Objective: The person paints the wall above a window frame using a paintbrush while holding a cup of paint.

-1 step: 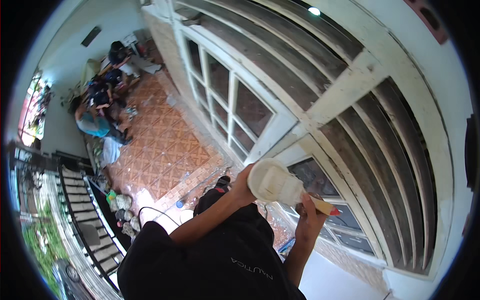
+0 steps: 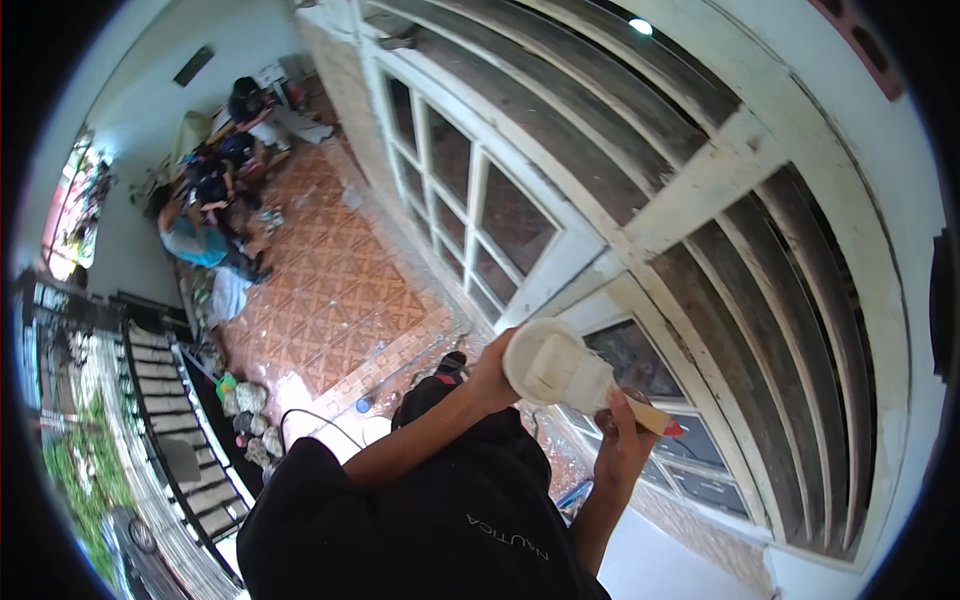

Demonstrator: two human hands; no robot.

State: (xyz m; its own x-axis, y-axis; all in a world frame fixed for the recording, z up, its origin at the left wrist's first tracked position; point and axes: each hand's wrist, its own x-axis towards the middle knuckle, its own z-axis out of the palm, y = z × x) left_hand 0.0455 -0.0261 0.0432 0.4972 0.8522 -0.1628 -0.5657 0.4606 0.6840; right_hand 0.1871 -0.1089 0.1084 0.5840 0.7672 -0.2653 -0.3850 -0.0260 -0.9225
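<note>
My left hand [image 2: 490,375] is wrapped round the side of a round white paint container [image 2: 524,352], held up in front of my chest. Across the container's mouth lies a wide paintbrush [image 2: 655,417], its bristle end coated in white paint. My right hand [image 2: 624,432] grips the brush by its pale yellow handle, which has a red tip. The fingers of my left hand partly disappear behind the container. Just beyond both hands stands a white-framed door and window [image 2: 585,250] with glass panes and slanted slats.
Dark slats [image 2: 790,330] in worn white frames fill the right side. Patterned brown tile floor [image 2: 330,270] stretches to the far left, where several people [image 2: 215,190] sit by the wall. Rocks [image 2: 248,400] lie beside a black railing [image 2: 165,430]. A cable [image 2: 320,412] curves near my left arm.
The view has shifted a little, so the room sits slightly farther right and lower. My hands keep the same hold on the container and the paintbrush.
</note>
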